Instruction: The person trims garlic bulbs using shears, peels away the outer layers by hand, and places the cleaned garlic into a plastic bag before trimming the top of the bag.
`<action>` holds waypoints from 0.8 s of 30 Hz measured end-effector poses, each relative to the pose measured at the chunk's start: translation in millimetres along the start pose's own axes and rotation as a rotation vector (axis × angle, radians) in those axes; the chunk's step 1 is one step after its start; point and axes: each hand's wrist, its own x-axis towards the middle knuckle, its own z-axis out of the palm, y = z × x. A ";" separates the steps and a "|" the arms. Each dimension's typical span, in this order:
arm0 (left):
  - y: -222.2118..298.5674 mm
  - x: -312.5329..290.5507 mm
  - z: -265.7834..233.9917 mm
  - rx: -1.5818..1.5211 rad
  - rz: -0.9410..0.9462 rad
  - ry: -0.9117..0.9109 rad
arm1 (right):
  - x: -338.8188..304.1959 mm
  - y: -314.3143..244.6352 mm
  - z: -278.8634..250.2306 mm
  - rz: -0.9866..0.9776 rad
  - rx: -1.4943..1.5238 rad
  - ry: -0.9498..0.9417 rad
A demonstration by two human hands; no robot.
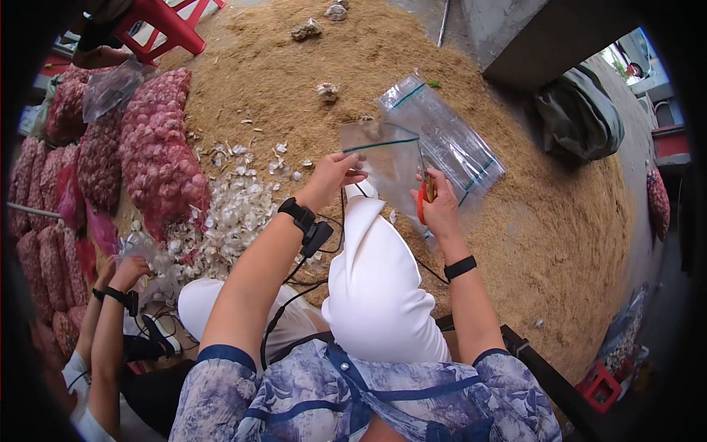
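Above my white-trousered knee, my left hand (335, 177) pinches the left edge of a clear plastic bag (387, 153) with a dark green stripe across its upper part. My right hand (442, 206) grips a pair of scissors (421, 203) by its orange-red handles. The blades point away from me and lie at the bag's right side; whether they are cutting into it I cannot tell. Just beyond my right hand, more clear plastic bags (440, 125) with green stripes lie flat on the husk-covered ground.
Pink mesh sacks of garlic (158, 140) stand at the left beside scattered white garlic skins (243, 202). A co-worker's hands (129, 274) hold clear plastic at the lower left. A red stool (166, 29) is at the back left, a dark bundle (578, 114) at the right. Cables (274, 324) hang by my left arm.
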 end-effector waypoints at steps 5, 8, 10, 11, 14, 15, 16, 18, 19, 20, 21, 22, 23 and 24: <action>8.4 0.4 -8.7 -0.108 0.083 -0.016 | 4.1 -21.0 -2.0 -0.092 -0.103 -0.049; 5.9 -2.7 1.2 -0.112 0.090 0.108 | 3.0 -38.0 0.3 -0.178 -0.124 0.008; 2.5 -7.3 11.1 -0.028 0.044 0.202 | 2.6 -48.6 2.0 -0.195 -0.137 0.032; 2.0 -12.6 15.3 0.003 -0.062 0.142 | 3.7 -55.9 3.0 -0.239 -0.141 0.051; -6.2 -11.5 17.6 -0.001 -0.137 -0.019 | 4.3 -70.9 7.6 -0.295 -0.138 0.064; -9.5 -10.4 15.6 -0.033 -0.105 -0.118 | 4.0 -75.2 9.6 -0.307 -0.129 0.060; -12.3 -8.9 13.4 -0.037 -0.103 -0.113 | 3.1 -78.6 11.1 -0.311 -0.126 0.056; -11.0 -11.1 18.4 0.007 -0.031 -0.068 | 0.3 -79.8 11.6 -0.193 -0.114 0.020; -10.2 -12.3 20.7 0.029 0.004 -0.046 | 1.1 -82.1 8.9 -0.193 -0.114 0.016; -11.1 -11.5 19.1 0.027 0.006 -0.040 | 2.9 -87.3 4.6 0.004 0.023 -0.067; -11.3 -10.2 17.4 0.059 0.021 -0.024 | 4.1 -89.7 2.2 0.203 0.160 -0.151; -11.6 -9.2 15.7 0.092 0.037 -0.007 | 5.7 -88.6 1.5 0.200 0.163 -0.155; -11.2 -9.2 18.4 0.091 0.035 -0.010 | 8.3 -84.8 -1.1 0.190 0.164 -0.172; -10.6 -9.2 21.0 0.097 0.043 0.017 | 10.6 -82.3 -2.4 0.180 0.166 -0.188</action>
